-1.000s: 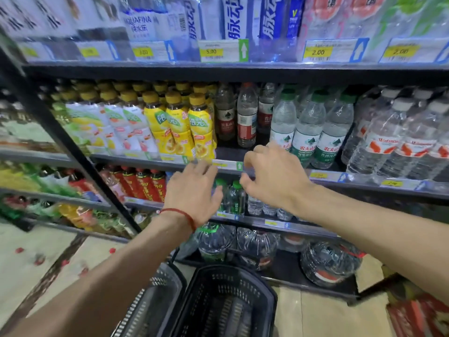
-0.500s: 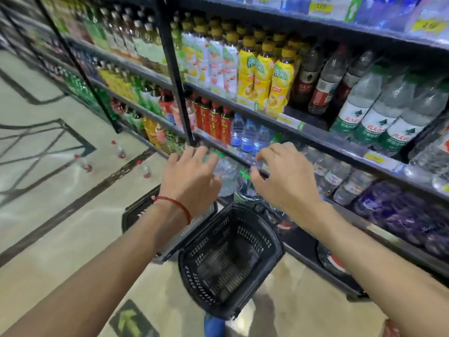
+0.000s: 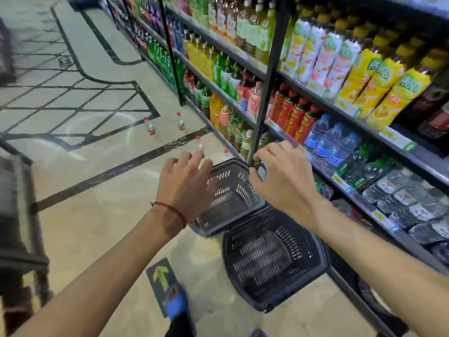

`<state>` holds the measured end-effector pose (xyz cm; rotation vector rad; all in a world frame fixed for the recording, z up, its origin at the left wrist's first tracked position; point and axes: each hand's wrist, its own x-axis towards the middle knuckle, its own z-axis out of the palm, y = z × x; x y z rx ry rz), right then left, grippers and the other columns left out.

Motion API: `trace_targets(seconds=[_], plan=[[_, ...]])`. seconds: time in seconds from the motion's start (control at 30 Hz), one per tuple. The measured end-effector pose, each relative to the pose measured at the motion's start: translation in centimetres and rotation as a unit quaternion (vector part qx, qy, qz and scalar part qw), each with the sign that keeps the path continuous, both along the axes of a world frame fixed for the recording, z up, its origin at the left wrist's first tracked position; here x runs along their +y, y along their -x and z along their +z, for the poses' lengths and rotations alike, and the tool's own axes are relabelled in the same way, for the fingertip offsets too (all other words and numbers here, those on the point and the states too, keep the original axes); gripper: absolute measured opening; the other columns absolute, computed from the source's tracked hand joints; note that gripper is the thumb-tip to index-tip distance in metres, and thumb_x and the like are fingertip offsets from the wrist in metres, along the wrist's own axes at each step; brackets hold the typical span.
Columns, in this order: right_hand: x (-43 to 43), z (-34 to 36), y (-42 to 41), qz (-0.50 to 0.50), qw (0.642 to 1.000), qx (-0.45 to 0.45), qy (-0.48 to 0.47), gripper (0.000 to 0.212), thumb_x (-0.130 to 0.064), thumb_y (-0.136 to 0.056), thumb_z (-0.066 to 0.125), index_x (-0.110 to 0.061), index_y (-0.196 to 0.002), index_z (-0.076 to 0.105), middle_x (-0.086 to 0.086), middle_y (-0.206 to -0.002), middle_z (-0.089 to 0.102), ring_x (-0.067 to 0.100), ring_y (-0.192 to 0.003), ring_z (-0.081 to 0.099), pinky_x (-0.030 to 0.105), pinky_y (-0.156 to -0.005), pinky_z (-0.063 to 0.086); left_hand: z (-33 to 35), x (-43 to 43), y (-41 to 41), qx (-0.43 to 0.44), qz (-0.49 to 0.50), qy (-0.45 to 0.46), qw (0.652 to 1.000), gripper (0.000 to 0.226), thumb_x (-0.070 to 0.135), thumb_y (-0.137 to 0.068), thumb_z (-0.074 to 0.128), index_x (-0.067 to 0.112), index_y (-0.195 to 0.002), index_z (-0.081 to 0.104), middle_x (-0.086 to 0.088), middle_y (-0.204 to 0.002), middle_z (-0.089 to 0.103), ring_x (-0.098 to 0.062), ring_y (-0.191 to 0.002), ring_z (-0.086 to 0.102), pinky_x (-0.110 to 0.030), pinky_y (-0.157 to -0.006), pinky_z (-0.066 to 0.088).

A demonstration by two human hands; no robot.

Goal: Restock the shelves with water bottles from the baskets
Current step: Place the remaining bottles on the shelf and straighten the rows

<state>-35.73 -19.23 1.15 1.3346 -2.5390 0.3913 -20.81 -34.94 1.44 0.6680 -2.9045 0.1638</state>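
Two dark plastic baskets stand on the floor by the shelves: a near basket (image 3: 274, 259) and a far basket (image 3: 230, 198), both showing bare mesh bottoms. My left hand (image 3: 187, 186) hovers over the far basket's left rim, fingers spread and loose, holding nothing. My right hand (image 3: 279, 176) hangs above the far basket's right edge, fingers loosely curled, nothing in it. Several small red-capped water bottles stand on the floor beyond, one bottle (image 3: 199, 144) just past my left fingertips, another bottle (image 3: 180, 121) farther off. Clear water bottles (image 3: 330, 139) fill the lower shelf.
Stocked shelves (image 3: 359, 198) run along the right, with yellow juice, red tea and green soda bottles. A black upright post (image 3: 267, 79) stands just behind the far basket. Tiled floor (image 3: 92, 152) spreads left. A dark blurred object (image 3: 17, 215) sits at the left edge. My blue shoe (image 3: 177, 302) is below.
My view has swung left and down, from the shelf front to the aisle floor. Both hands dropped away from the shelf edge and now hover over the baskets, still holding nothing.
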Motion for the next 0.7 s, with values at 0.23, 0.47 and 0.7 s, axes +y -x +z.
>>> trace_targets(seconds=[0.23,0.47,0.7], plan=[[-14.6,-0.5,-3.3,-0.019,1.000,-0.024,-0.003,0.039,-0.043,-0.090,0.049,-0.016,-0.104,0.074,0.000,-0.097,0.069,0.029,-0.100,0.061,0.043,-0.080,0.054,-0.5,-13.7,-4.1,-0.033,0.017,-0.004,0.999,0.042,0.048,-0.099,0.052,0.019,-0.129,0.063,-0.006,-0.140,0.059,-0.029,-0.127,0.056,-0.046,-0.099,0.047],[-25.3,-1.7,-4.3,-0.042,0.997,-0.061,0.001,0.035,-0.043,-0.093,0.056,-0.018,-0.107,0.075,-0.002,-0.103,0.071,0.025,-0.102,0.061,0.040,-0.080,0.055,-1.5,-26.1,-5.0,-0.027,0.013,-0.010,0.999,0.041,0.048,-0.099,0.049,0.021,-0.128,0.060,-0.002,-0.140,0.058,-0.028,-0.125,0.054,-0.045,-0.096,0.045],[-35.4,-4.1,0.9,-0.062,0.996,-0.064,0.001,0.034,-0.040,-0.091,0.055,-0.014,-0.102,0.075,0.001,-0.098,0.070,0.028,-0.098,0.060,0.042,-0.076,0.055,-4.0,-37.2,-0.3,-0.036,-0.004,-0.005,0.999,0.037,0.045,-0.092,0.058,0.019,-0.117,0.066,-0.003,-0.126,0.064,-0.030,-0.111,0.060,-0.043,-0.083,0.048]])
